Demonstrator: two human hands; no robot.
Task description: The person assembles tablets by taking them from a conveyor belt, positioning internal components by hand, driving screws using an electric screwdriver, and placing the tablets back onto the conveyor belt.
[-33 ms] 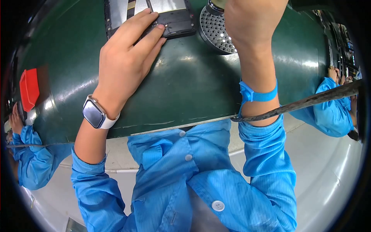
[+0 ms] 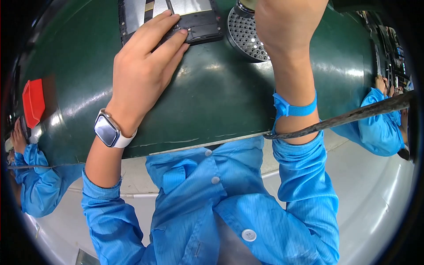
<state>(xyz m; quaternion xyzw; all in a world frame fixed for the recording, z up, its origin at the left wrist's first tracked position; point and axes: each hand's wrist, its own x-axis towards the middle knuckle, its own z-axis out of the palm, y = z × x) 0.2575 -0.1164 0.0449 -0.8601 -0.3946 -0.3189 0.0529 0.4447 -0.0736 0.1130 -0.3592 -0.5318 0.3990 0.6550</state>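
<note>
My left hand (image 2: 143, 66) lies palm down with its fingers stretched out, the tips touching the near part of an opened flat electronic device (image 2: 201, 25). This device has a black frame and silvery panels, and the top edge of the picture cuts it off. Close to the right of it stands a round black holder (image 2: 247, 37) with a perforated top, partly covered by my right arm. Above this holder is my right hand (image 2: 289, 22), seen from the back of the hand and wrist. Its fingers are hidden, so whatever they hold does not show.
A blue wrist strap (image 2: 300, 109) circles my right wrist, and a dark cord (image 2: 353, 118) crosses by it. A watch (image 2: 107, 129) is on my left wrist. On the green table (image 2: 212, 97) a red bin (image 2: 34, 102) stands far left. Blue-sleeved people (image 2: 42, 181) sit at both sides.
</note>
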